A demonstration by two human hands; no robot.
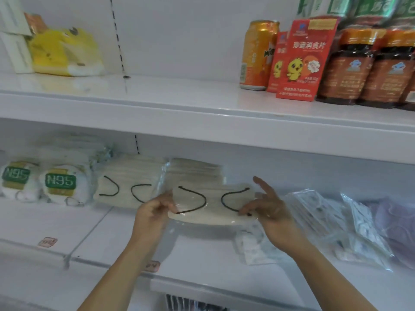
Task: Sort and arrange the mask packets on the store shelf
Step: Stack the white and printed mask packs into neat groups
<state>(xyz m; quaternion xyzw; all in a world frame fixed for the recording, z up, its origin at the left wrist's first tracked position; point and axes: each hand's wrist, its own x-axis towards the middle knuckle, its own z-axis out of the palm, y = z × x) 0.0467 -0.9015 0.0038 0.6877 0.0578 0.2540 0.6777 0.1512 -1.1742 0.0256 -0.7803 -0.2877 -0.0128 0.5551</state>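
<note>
A clear packet of beige masks with black ear loops is held level just above the lower shelf. My left hand pinches its left edge. My right hand pinches its right edge, with the other fingers spread upward. Behind the held packet lies a stack of the same beige packets. Another beige stack sits to the left. Two N95 packets stand at the far left.
Loose clear packets of patterned masks and a purplish packet lie on the shelf at the right. The upper shelf carries a yellow pack, an orange can, red boxes and brown bottles.
</note>
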